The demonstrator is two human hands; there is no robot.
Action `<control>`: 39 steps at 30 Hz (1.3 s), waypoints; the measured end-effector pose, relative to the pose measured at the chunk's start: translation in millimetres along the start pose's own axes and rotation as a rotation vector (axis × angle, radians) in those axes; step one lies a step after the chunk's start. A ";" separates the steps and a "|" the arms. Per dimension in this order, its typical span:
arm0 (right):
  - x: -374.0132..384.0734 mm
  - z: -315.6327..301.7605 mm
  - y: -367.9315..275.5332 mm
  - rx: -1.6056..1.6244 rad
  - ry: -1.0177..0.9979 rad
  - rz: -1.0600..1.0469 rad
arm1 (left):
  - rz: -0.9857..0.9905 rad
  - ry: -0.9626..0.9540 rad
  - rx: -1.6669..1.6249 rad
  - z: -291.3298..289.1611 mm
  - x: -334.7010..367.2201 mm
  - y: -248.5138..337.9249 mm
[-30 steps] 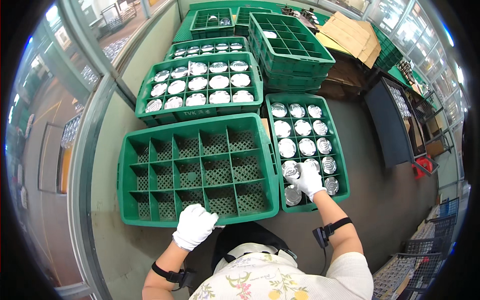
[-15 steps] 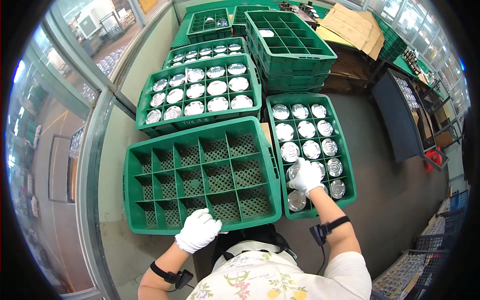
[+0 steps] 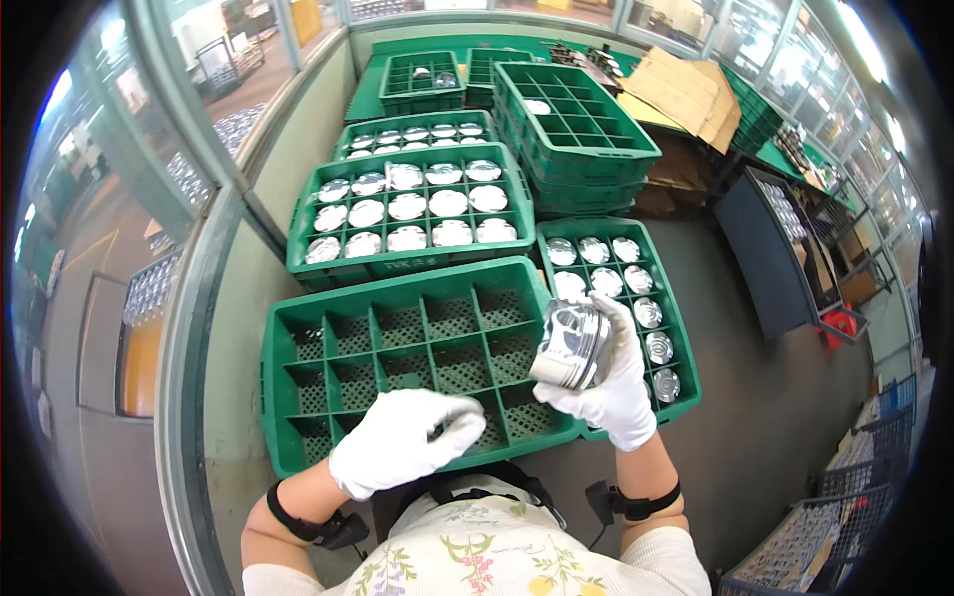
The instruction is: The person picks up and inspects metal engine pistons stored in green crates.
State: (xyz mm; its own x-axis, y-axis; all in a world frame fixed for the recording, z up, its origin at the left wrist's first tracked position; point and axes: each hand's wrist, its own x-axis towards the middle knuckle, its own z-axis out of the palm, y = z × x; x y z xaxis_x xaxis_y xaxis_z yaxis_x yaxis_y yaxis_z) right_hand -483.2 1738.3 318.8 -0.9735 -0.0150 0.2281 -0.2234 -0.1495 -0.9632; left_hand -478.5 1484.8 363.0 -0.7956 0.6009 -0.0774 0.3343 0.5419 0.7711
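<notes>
A shiny metal piston (image 3: 573,345) is gripped in my right hand (image 3: 618,382), which wears a white glove and is closed around its side. The piston is tilted, its ringed end toward the lower left and its open pin end up. It hangs above the right edge of a green divided crate (image 3: 397,459) whose compartments hold nothing. My gloved left hand (image 3: 407,442) hovers over that crate's near edge. Its fingers curl to the thumb around a small gap, with nothing visible in them. Partly behind my right hand, another green crate (image 3: 686,328) holds several pistons, crowns up.
Beyond the near crate stands a green crate (image 3: 412,260) filled with pistons, with a similar crate behind it. A stack of green crates (image 3: 586,149) rises at the back. Flattened cardboard (image 3: 686,94) lies on the far bench. A dark cabinet (image 3: 760,253) stands right; a glazed partition runs left.
My right hand has lifted a piston out of the right crate and brought it left and up. My left hand has risen from the near crate's edge and shifted right.
</notes>
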 end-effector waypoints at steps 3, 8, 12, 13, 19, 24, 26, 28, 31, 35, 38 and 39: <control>-3.8 32.9 -2.8 -0.040 -0.093 -0.088 | 0.000 0.258 -0.349 -2.9 -7.9 -4.6; -6.3 72.1 -13.6 -0.049 -0.211 -0.161 | 0.080 0.301 -0.590 -12.4 -21.6 -4.2; -3.4 85.2 -15.2 -0.074 -0.311 -0.248 | 0.127 0.338 -0.638 -12.0 -35.3 -10.1; -3.3 85.4 -13.0 -0.077 -0.315 -0.246 | 0.127 0.341 -0.643 -13.1 -37.9 -7.8; -0.3 94.3 -9.9 -0.327 -0.353 -0.471 | -0.079 0.380 -0.712 -18.6 -47.9 -8.9; -0.4 98.9 -6.6 -0.429 -0.397 -0.555 | -0.178 0.365 -0.863 -18.0 -47.8 -0.8; -5.1 99.9 0.6 -0.309 -0.411 -0.459 | -0.203 0.346 -0.839 -17.3 -49.4 -2.8; -8.4 97.6 1.9 -0.166 -0.462 -0.281 | -0.225 0.319 -0.816 -15.1 -49.8 -6.6; -13.1 99.2 2.9 -0.006 -0.485 -0.179 | -0.114 0.351 -0.765 -7.3 -48.7 -16.6; -14.6 97.1 -2.5 0.113 -0.494 -0.086 | 0.142 0.429 -0.552 1.4 -45.4 -28.4; -16.7 91.9 -1.6 0.145 -0.497 -0.079 | 0.209 0.427 -0.477 3.4 -42.8 -27.3; -17.2 90.5 -1.8 0.145 -0.501 -0.089 | 0.239 0.420 -0.446 2.4 -41.9 -24.0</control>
State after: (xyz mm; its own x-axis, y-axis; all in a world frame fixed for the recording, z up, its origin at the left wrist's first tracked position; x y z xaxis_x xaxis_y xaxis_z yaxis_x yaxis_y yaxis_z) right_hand -461.7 1649.3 329.5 -0.8008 -0.4612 0.3821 -0.2603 -0.3065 -0.9156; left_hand -452.0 1448.0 346.3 -0.8853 0.3453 0.3115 0.3559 0.0720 0.9317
